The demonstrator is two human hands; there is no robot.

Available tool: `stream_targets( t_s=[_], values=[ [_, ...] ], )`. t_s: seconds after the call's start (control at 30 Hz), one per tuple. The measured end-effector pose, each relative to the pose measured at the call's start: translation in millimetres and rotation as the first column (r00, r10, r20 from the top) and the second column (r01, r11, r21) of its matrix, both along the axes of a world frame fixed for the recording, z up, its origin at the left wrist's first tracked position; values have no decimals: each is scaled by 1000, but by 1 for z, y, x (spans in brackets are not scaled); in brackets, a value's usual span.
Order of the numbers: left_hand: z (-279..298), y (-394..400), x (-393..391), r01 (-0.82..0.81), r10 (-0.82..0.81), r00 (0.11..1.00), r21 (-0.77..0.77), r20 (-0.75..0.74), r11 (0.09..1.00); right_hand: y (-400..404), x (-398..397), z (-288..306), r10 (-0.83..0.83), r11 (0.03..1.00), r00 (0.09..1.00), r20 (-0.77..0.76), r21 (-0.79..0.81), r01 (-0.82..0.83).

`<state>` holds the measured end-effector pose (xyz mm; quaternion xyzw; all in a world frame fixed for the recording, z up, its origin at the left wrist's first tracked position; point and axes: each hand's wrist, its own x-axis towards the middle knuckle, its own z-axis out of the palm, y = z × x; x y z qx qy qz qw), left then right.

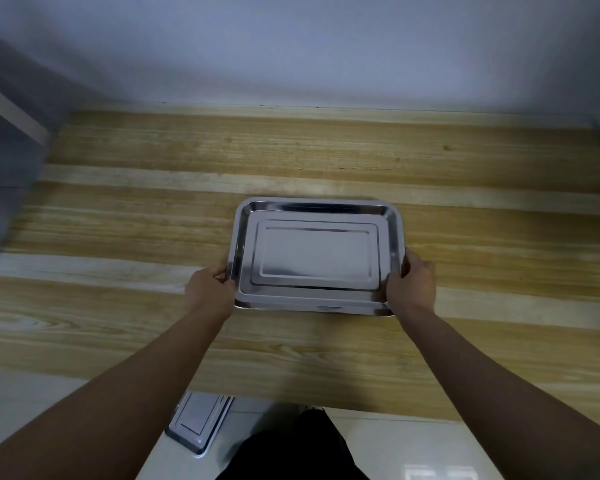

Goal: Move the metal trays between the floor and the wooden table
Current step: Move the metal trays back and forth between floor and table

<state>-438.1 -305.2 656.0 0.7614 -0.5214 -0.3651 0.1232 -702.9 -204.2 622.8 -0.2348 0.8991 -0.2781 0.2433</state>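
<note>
You have a metal tray (pixel 315 252) between your two hands, lying flat on or just over the wooden table (pixel 291 157); whether it actually rests on the boards cannot be told from here. Its polished bottom shows stepped rectangular ridges, and no brand, label or writing can be read on it. A second rim line shows along the near edge, so there may be more than one tray nested there, but you cannot count them with certainty. Your left hand (pixel 209 291) grips the tray's left short edge near the front corner, fingers curled round the rim. Your right hand (pixel 412 282) grips the right short edge the same way, thumb over the lip and fingers wrapped beneath. Both forearms reach forward from the bottom corners of the view. Below your left forearm, well apart from that hand and nearer your body, a stack of trays (pixel 201 420) lies on the pale tiled floor (pixel 395 445), partly tucked under the table's near edge; two or three rims show, and the exact number is unclear. No writing shows on those either. Beyond your hands the table runs back to a plain white wall (pixel 291 46), and dark clothing fills the space between your arms at the bottom.
</note>
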Motion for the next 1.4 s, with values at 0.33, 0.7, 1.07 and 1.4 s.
stream_targets(
  t_s=[0.33, 0.7, 1.07, 1.4],
  values=[
    [0, -1, 3, 51, -52, 998, 20, 19, 998, -1, 1, -5, 37, 999, 999, -9, 4, -37],
    [-4, 4, 9, -82, 97, 986, 111, -137, 990, 3, 8, 0, 160, 981, 961, -227, 142, -130],
    [1, 27, 16, -190, 296, 876, 290, -382, 938, 10, 50, 6, 264, 941, 803, -534, -40, -336],
    [12, 53, 50, -314, 455, 766, 353, -454, 881, 1, 103, 11, 455, 798, 754, -473, -159, -581]
  ],
)
